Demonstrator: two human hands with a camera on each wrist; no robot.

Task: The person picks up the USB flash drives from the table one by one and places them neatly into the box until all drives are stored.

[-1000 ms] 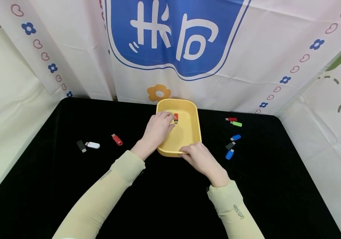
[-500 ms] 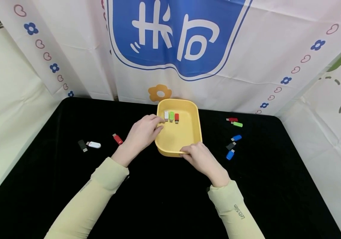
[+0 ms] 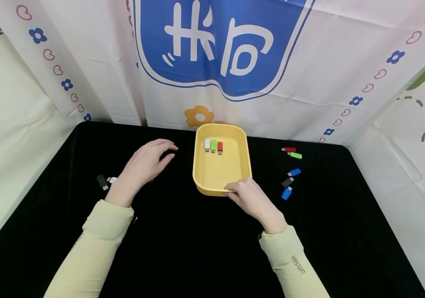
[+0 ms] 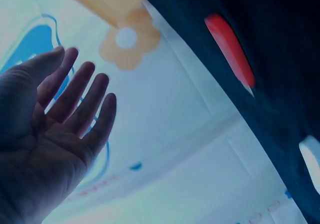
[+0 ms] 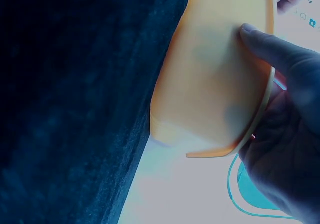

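Observation:
My left hand [image 3: 143, 163], fingers relaxed and holding nothing, hovers over the table left of a yellow plastic bin [image 3: 221, 171]. Beneath it a red USB stick [image 4: 231, 52] is mostly hidden in the head view. A white USB stick [image 3: 113, 180], partly covered by the wrist, lies beside a black USB stick [image 3: 102, 182]. With thumb outside and fingers inside, my right hand [image 3: 251, 196] grips the bin's near rim. Inside the bin, at the far left, a white stick [image 3: 207, 145], a green stick [image 3: 213, 145] and a red stick [image 3: 220, 147] lie in a row.
Right of the bin, on the black tablecloth [image 3: 205, 248], lie more USB sticks: a dark red one [image 3: 290, 149], a green one [image 3: 295, 155], a blue one [image 3: 294, 172], a black one [image 3: 288, 182] and another blue one [image 3: 286, 193]. A printed curtain [image 3: 104, 82] hangs behind the table.
My left hand has left the bin and moved left over the table, uncovering the white and green sticks in the bin. The right hand stays on the rim.

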